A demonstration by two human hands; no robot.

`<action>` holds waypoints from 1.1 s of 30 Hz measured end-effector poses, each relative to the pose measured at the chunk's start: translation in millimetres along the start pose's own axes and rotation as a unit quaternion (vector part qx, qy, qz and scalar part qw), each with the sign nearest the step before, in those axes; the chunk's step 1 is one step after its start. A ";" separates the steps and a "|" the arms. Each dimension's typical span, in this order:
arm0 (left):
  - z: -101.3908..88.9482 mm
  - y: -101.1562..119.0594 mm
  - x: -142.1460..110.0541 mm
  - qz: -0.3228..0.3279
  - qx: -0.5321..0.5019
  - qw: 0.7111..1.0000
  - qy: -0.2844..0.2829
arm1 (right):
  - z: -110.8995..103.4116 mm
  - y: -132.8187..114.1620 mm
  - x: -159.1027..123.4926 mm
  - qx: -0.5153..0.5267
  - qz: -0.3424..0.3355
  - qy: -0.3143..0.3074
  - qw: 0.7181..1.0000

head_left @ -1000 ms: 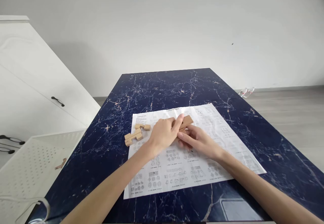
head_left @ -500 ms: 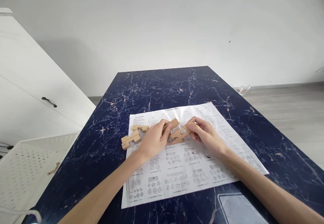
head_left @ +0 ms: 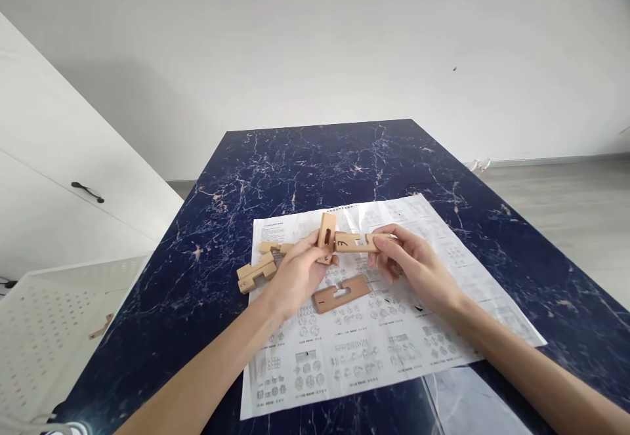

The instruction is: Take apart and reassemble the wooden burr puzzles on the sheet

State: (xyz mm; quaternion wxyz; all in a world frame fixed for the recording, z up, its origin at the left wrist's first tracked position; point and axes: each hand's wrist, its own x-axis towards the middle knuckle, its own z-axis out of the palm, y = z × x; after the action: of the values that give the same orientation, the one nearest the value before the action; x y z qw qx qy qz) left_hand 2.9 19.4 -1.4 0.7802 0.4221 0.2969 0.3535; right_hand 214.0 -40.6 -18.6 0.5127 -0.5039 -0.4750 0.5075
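Observation:
My left hand (head_left: 302, 268) is closed on a wooden puzzle piece with a slot (head_left: 327, 231), tilted nearly upright. In my right hand (head_left: 411, 258) is a notched wooden puzzle piece marked with a "3"-like figure (head_left: 349, 243), its far end against or very near the slotted one. Below them a flat notched piece (head_left: 342, 294) lies on the printed instruction sheet (head_left: 364, 382). Left of my left hand lie more notched wooden pieces (head_left: 256, 272), one (head_left: 270, 247) partly hidden behind my fingers.
The sheet lies on a dark blue marbled table (head_left: 305, 166). A clear flat plastic item (head_left: 472, 402) is at the near edge. At left stand a white cabinet (head_left: 59, 153) and a white perforated surface (head_left: 54, 330) with a small wooden piece (head_left: 102, 327) on it.
The piece in my left hand has turned more upright, showing its slot. My right hand's piece has swung level. The flat piece on the sheet, mostly covered before, now shows below my hands.

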 end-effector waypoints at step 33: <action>-1.5 -21.1 -11.2 0.196 0.437 0.878 -0.007 | 21.6 -0.6 -12.8 -0.189 -0.072 0.059 0.977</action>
State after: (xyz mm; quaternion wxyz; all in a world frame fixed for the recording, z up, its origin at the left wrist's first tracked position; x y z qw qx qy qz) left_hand 1.7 2.7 -18.7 0.4330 0.7722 0.3272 0.3303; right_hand 192.1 -52.6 -16.8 0.4705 -0.5849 -0.5668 0.3395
